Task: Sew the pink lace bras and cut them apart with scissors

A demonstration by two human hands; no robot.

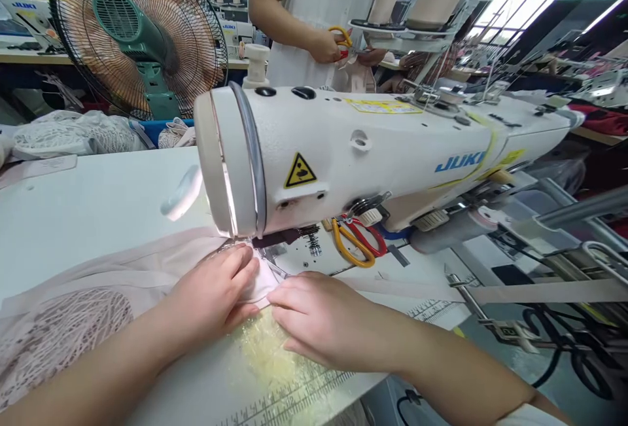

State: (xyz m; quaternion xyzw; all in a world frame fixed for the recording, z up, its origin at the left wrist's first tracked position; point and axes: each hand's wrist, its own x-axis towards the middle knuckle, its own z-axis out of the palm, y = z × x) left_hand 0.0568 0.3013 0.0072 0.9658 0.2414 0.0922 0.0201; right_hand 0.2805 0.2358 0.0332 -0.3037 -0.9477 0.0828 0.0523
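Pale pink fabric [262, 280] with a lace section [93, 321] lies across the machine bed and trails to the left. My left hand [220, 285] is closed on it close to the needle area, fingers bent and pressing the cloth down. Just to the right, my right hand [318, 311] pinches the fabric's near edge between thumb and fingers. Above both hands is the head of a white JUKI sewing machine [314, 151]. The needle and presser foot are mostly hidden behind the machine head and my left fingers.
Scissors with orange and red handles [360, 243] lie under the machine arm. A light elastic-like band [510, 292] runs in from the right past a metal guide. A ruler strip [294, 396] lines the table's front edge. Behind are a fan [137, 33] and a person [324, 14] holding scissors.
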